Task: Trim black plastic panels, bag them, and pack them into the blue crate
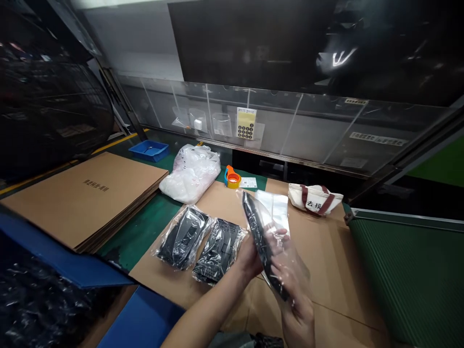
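Note:
Both my hands hold a flat black plastic part (260, 237) inside a clear plastic bag (281, 244), tilted up on edge above the cardboard sheet (326, 251). My left hand (250, 258) grips it from the left side, fingers closed behind the part. My right hand (295, 302) holds the bag's lower end from the right, seen partly through the plastic. To the left, two bagged black parts (183, 237) (219, 249) lie side by side on the cardboard.
A stack of flat cardboard boxes (83, 193) lies at left. Behind are a white filled plastic bag (190, 174), an orange tape dispenser (232, 178), a blue tray (149, 150), loose clear bags (277, 205) and a small canvas tote (314, 199). A green conveyor (409, 270) runs at right.

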Demonstrator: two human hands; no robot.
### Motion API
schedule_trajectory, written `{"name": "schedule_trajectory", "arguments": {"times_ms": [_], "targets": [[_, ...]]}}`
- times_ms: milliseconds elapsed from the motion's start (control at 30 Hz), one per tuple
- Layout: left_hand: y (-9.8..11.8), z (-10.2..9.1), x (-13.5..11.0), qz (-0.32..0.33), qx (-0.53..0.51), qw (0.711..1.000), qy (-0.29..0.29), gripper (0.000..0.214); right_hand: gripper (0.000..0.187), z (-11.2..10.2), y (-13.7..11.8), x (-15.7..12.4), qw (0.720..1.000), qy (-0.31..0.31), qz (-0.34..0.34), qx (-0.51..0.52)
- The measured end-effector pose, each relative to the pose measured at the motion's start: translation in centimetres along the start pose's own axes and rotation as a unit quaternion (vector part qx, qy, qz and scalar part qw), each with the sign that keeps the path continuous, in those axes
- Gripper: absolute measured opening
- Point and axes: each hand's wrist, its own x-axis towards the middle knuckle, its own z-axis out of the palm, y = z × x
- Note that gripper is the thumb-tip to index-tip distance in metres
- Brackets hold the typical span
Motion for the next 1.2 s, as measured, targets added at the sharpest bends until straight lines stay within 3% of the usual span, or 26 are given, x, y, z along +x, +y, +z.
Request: {"name": "schedule_trajectory", "arguments": {"times_ms": [100,200,333,467,567,733,833,1000,1100,1200], "targets": [[0.1,-1.9,0.3,0.069,0.104,0.991,0.054,0.048,0.034,1.2,0.0,-0.3,0.981,-0.053,0.172,0.076],[2.5,-6.0,0.4,0.093,0.175,0.976,0.094,0.046,0.034,1.1,0.1,0.0,0.943,-0.113,0.283,0.133],[6.4,-13.3,0.1,0.101,0.333,0.925,0.151,0.040,0.034,0.4,0.9,0.3,0.908,-0.118,0.361,0.175],[7.3,-18.9,0.2,0.079,0.481,0.843,0.227,0.041,0.033,1.0,2.5,0.4,0.894,-0.122,0.384,0.198],[6.1,-20.5,0.7,0.054,0.549,0.796,0.249,0.039,0.034,2.7,4.2,0.4,0.878,-0.152,0.391,0.232],[4.1,-20.1,0.7,0.042,0.594,0.762,0.255,0.030,0.053,7.4,8.1,0.7,0.839,-0.127,0.455,0.270],[3.1,-20.0,0.4,0.049,0.586,0.767,0.257,0.029,0.065,10.4,9.8,1.3,0.818,-0.114,0.493,0.273],[1.9,-20.9,0.7,0.027,0.511,0.821,0.252,0.052,0.059,14.3,10.5,2.8,0.769,-0.147,0.519,0.343],[1.5,-21.0,0.9,0.009,0.445,0.856,0.262,0.069,0.055,15.3,10.5,3.8,0.748,-0.167,0.525,0.370],[1.3,-20.1,0.2,-0.006,0.371,0.901,0.225,0.068,0.053,15.1,10.6,4.4,0.739,-0.188,0.523,0.381]]}}
